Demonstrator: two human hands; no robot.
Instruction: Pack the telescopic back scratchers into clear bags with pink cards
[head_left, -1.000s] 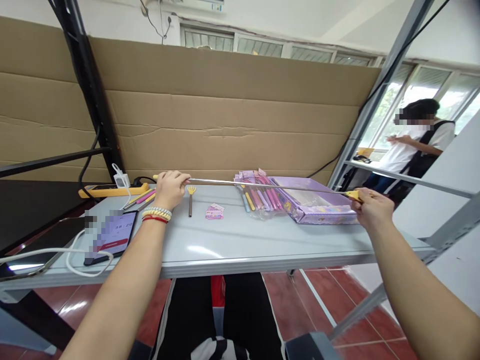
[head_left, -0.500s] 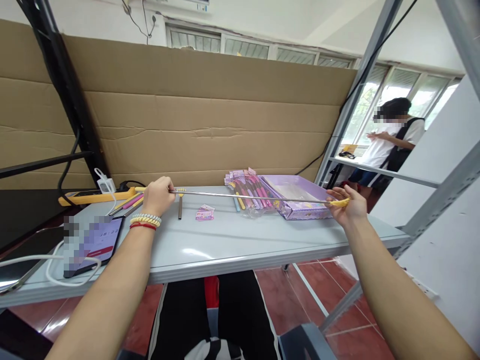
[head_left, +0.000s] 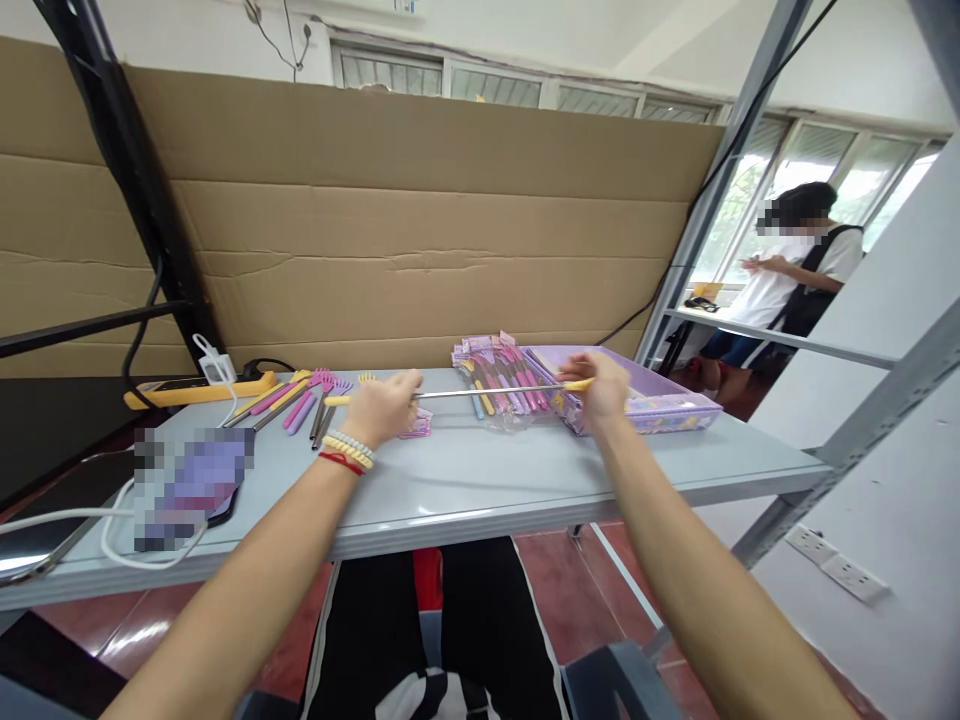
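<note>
Silver and thin: gripping a rod [head_left: 487, 393] with the left hand [head_left: 385, 410] near one yellow end and the right hand [head_left: 604, 390] on the other, over the desk [head_left: 465, 480]. Left of the left hand, slim tools [head_left: 300, 410]; between both hands, farther back, wrapped bundles [head_left: 499, 365]; past the right hand, a purple box [head_left: 667, 415].

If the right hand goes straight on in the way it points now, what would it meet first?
Probably the purple box, which appears just beyond the right hand. Depth is unclear: it may pass above and meet the cardboard instead.
</note>
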